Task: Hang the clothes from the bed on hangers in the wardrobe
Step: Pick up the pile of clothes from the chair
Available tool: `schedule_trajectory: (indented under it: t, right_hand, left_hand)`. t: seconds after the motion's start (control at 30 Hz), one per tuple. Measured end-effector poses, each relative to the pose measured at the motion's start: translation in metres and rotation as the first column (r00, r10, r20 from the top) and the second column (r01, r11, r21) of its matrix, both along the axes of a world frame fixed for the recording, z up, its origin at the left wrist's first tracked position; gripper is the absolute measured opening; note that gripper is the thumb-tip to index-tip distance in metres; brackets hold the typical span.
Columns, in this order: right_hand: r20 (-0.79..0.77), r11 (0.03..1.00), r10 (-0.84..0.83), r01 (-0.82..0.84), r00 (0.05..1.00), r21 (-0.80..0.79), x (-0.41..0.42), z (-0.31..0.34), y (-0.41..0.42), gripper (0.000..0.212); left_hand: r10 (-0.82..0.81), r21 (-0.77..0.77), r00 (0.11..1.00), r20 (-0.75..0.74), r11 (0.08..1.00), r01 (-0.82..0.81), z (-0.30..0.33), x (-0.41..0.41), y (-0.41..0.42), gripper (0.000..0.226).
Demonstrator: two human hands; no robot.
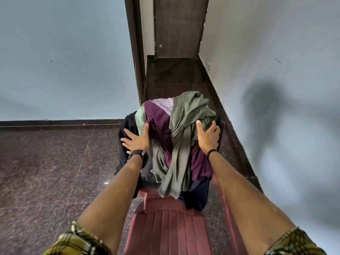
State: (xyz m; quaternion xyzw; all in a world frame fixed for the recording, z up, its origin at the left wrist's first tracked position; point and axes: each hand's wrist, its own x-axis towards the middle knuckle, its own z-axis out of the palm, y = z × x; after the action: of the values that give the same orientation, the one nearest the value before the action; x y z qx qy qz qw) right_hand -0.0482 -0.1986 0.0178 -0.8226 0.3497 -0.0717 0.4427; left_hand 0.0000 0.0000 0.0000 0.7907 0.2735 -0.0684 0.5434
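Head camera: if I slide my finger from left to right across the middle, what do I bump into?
Dark speckled floor → left hand → purple cloth → olive green cloth → right hand → pale wall.

A maroon plastic chair (pixel 165 227) with a ribbed surface stood at six o'clock. Speckled dark granite floor (pixel 46 172) spread toward eight o'clock, with a dark skirting (pixel 55 123) at nine. Pale blue walls (pixel 64 61) rose either side. A dark wooden door (pixel 176 26) stood at twelve o'clock.
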Motion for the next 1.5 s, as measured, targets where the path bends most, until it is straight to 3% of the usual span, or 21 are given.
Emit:
schedule_trajectory:
  t: [0.2, 0.43, 0.53, 0.67, 0.77, 0.87, 0.97, 1.03, 1.2, 1.3, 1.37, 1.5]
  right_hand:
    - [0.076, 0.962, -0.152, 0.130, 0.985, 0.242, 0.025, -0.009, 0.003, 0.098]
    - [0.115, 0.882, -0.315, 0.246, 0.942, 0.402, 0.035, -0.022, -0.010, 0.107]
    - [0.067, 0.839, -0.317, 0.247, 0.946, 0.485, 0.036, -0.025, -0.015, 0.101]
    - [0.073, 0.792, -0.278, 0.186, 0.958, 0.581, 0.033, -0.021, -0.018, 0.097]
    - [0.088, 0.745, -0.239, 0.125, 0.967, 0.655, 0.032, -0.013, -0.023, 0.113]
    - [0.126, 0.727, -0.151, 0.023, 0.980, 0.686, 0.032, -0.003, -0.025, 0.082]
    - [0.129, 0.697, -0.062, -0.050, 0.990, 0.716, 0.034, 0.004, -0.026, 0.088]
    - [0.128, 0.669, -0.010, -0.089, 0.992, 0.738, 0.036, 0.009, -0.031, 0.081]
    - [0.079, 0.640, 0.041, -0.087, 0.996, 0.764, 0.042, 0.029, -0.042, 0.031]
    - [0.082, 0.632, 0.059, -0.101, 0.995, 0.768, 0.047, 0.034, -0.047, 0.028]
    - [0.066, 0.619, 0.070, -0.095, 0.995, 0.780, 0.048, 0.035, -0.048, 0.031]
    - [0.079, 0.621, 0.079, -0.110, 0.994, 0.776, 0.048, 0.034, -0.048, 0.034]
  left_hand:
    - [0.113, -0.349, 0.993, -0.022, 0.930, -0.114, -0.013, 0.022, -0.015, 0.108]
    - [0.156, -0.369, 0.986, -0.064, 0.914, -0.168, -0.027, 0.036, -0.004, 0.124]
    - [0.079, -0.406, 0.993, -0.086, 0.907, -0.108, -0.032, 0.043, 0.005, 0.127]
    - [-0.050, -0.484, 0.996, -0.076, 0.875, 0.007, -0.039, 0.048, 0.011, 0.099]
    - [-0.120, -0.548, 0.991, -0.055, 0.834, 0.071, -0.021, 0.048, 0.011, 0.064]
    - [-0.145, -0.560, 0.988, -0.046, 0.823, 0.095, -0.007, 0.046, 0.014, 0.048]
    - [-0.138, -0.603, 0.990, -0.008, 0.791, 0.105, 0.007, 0.037, 0.013, 0.021]
    - [-0.148, -0.641, 0.989, 0.016, 0.758, 0.124, 0.016, 0.034, 0.010, 0.016]
    - [-0.211, -0.730, 0.978, 0.004, 0.667, 0.147, 0.026, 0.035, 0.008, 0.019]
    - [-0.262, -0.769, 0.964, 0.042, 0.608, 0.199, 0.033, 0.038, 0.003, 0.027]
    - [-0.298, -0.766, 0.953, 0.060, 0.598, 0.236, 0.038, 0.042, 0.001, 0.045]
    - [-0.435, -0.640, 0.900, -0.024, 0.698, 0.320, 0.045, 0.059, 0.006, 0.083]
